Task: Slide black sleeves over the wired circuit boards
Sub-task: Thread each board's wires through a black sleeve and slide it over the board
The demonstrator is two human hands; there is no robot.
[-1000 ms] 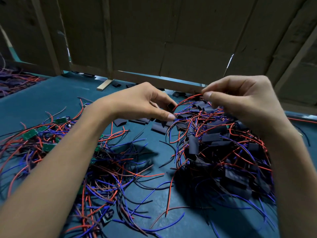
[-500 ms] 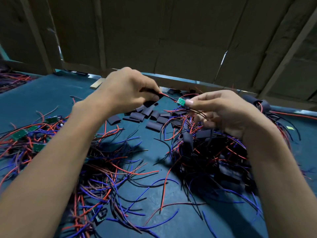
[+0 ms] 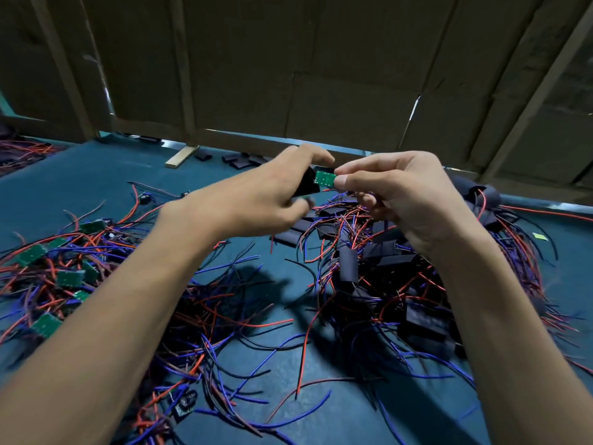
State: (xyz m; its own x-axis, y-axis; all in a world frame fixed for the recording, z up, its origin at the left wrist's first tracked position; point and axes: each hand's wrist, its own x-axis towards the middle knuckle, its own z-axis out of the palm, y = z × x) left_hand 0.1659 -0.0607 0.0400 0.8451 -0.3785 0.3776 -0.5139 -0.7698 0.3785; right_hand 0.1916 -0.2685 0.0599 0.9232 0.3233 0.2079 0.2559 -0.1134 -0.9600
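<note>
From the head camera, both hands meet above the middle of the table [image 3: 96,187], toward its far edge. The left hand [image 3: 266,200] has its grip closed on a black sleeve [image 3: 307,185], thumb on top and fingers curled beneath, the sleeve's open mouth turned to the right. The right hand [image 3: 398,194] pinches a small green circuit board [image 3: 324,179] between thumb and forefinger, its other fingers curled loosely under; the board's left end sits right at the sleeve's mouth, touching it, and I cannot tell how far in it has gone. Both forearms reach forward from the near edge, wrists raised off the surface.

Under the right hand lies a heap of sleeved boards [image 3: 385,268] tangled in red, blue and black wires. Toward the left edge sprawls a pile of bare green boards [image 3: 69,277] with the same wires. Loose empty sleeves [image 3: 237,160] lie near the far edge, beside a wooden strip [image 3: 179,157], with a cardboard wall [image 3: 288,75] rising behind.
</note>
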